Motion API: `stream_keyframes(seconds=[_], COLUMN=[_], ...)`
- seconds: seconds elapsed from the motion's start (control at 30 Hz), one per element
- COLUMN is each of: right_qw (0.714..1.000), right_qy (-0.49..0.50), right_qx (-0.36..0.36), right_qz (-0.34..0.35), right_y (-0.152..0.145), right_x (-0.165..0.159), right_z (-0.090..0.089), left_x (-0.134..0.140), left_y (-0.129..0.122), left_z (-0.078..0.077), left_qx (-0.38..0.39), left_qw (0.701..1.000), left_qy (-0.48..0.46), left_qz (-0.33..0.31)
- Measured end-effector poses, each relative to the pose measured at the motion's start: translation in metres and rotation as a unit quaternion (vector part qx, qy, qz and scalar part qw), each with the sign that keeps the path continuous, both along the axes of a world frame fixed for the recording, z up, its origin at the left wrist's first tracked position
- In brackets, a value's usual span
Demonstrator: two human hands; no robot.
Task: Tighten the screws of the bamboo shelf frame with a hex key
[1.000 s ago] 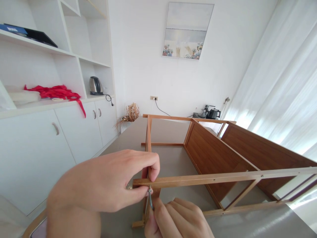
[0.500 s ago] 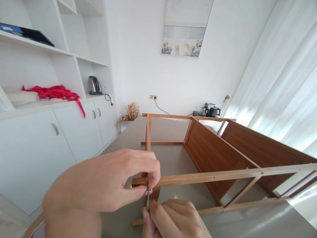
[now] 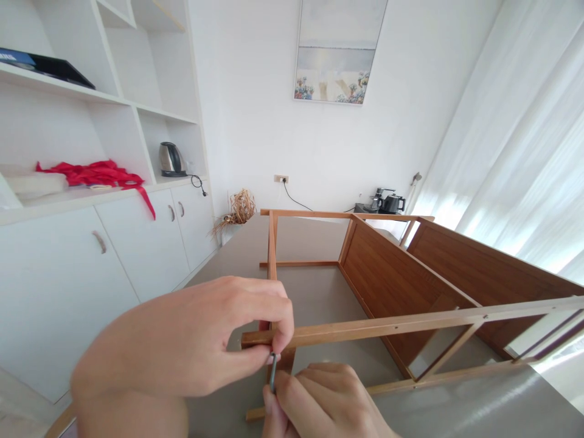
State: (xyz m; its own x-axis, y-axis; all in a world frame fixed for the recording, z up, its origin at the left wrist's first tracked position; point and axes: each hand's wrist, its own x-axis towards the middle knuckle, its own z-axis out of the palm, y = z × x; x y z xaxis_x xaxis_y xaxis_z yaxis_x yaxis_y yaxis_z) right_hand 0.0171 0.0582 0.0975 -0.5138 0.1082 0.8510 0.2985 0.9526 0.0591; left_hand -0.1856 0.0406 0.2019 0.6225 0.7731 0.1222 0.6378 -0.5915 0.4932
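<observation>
Across the surface [image 3: 438, 407] lies the wooden frame [image 3: 356, 330], its end toward the left edge pinched by left hand [image 3: 187, 334], apparently for steadying, right hand [image 3: 326, 398] clamped on thin metal rod [image 3: 273, 374].

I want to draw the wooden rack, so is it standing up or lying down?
The wooden rack is lying down: its long rails run along the table and its panels stand on edge.

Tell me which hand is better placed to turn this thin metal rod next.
Probably your right hand: its thumb and forefinger pinch the metal rod, while your left hand grips the wooden rail near its end.
</observation>
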Motion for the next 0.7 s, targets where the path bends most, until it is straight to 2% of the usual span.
stream_keyframes(seconds=[0.53, 0.7], right_qw=[0.999, 1.000], right_qy=[0.011, 0.010], right_qx=[-0.029, -0.016], right_qz=[0.025, 0.022], right_y=[0.0010, 0.0004], right_x=[0.0004, 0.0012], right_z=[0.0007, 0.0029], left_x=[-0.0004, 0.0005], left_y=[-0.0004, 0.0006], left_z=[-0.0008, 0.0007], left_qx=[0.011, 0.016], left_qw=[1.000, 1.000], left_qy=[-0.004, -0.009], left_qz=[0.002, 0.000])
